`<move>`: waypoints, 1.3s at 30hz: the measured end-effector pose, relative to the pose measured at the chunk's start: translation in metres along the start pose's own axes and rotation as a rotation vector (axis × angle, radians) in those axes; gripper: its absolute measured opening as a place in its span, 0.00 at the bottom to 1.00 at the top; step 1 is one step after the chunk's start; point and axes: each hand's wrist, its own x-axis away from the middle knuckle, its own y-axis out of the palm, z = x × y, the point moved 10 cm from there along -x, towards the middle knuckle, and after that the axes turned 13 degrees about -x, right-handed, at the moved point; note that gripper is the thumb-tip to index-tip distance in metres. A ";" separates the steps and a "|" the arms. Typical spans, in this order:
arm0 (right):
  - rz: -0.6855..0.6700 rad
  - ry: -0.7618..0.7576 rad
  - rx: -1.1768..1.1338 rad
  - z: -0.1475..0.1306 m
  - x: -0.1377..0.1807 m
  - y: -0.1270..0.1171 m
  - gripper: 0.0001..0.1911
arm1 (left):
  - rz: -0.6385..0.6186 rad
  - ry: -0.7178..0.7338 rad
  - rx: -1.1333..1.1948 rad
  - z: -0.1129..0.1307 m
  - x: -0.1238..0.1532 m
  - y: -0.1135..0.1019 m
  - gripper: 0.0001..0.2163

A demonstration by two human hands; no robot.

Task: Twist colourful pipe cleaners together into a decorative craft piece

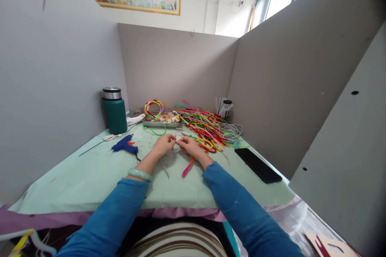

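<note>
My left hand (pixel 163 143) and my right hand (pixel 188 145) meet over the middle of the pale green table cover (pixel 90 176). Both are closed in a pinch on a small piece between them, with a bit of orange showing at the left fingertips; I cannot make out what it is. A pink and orange pipe cleaner (pixel 187 167) lies on the cover just under my right wrist. A pale green bangle (pixel 139 174) sits on my left wrist. Both sleeves are blue.
A heap of coloured pipe cleaners (pixel 208 126) lies behind my right hand. A metal tray (pixel 163 120) of small pieces stands at the back, a green flask (pixel 114 110) back left, a blue glue gun (pixel 124 145) left, a black phone (pixel 257 164) right. Grey partitions enclose the desk.
</note>
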 end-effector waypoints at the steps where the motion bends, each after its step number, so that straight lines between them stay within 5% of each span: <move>1: 0.013 0.006 -0.002 0.002 -0.001 -0.001 0.16 | 0.017 -0.010 0.025 -0.001 0.000 -0.001 0.09; 10: 0.059 0.064 -0.068 0.003 0.001 -0.005 0.16 | 0.167 0.084 -0.009 0.002 -0.001 -0.013 0.09; 19: 0.097 0.105 -0.184 0.006 -0.001 -0.009 0.14 | 0.189 0.191 0.009 0.016 0.001 -0.019 0.08; 28: 0.079 0.106 -0.157 0.005 0.001 -0.006 0.15 | 0.135 0.060 -0.016 0.002 -0.004 -0.012 0.09; 39: 0.075 0.097 -0.127 0.003 0.002 -0.005 0.14 | 0.129 0.104 -0.136 0.003 -0.006 -0.009 0.10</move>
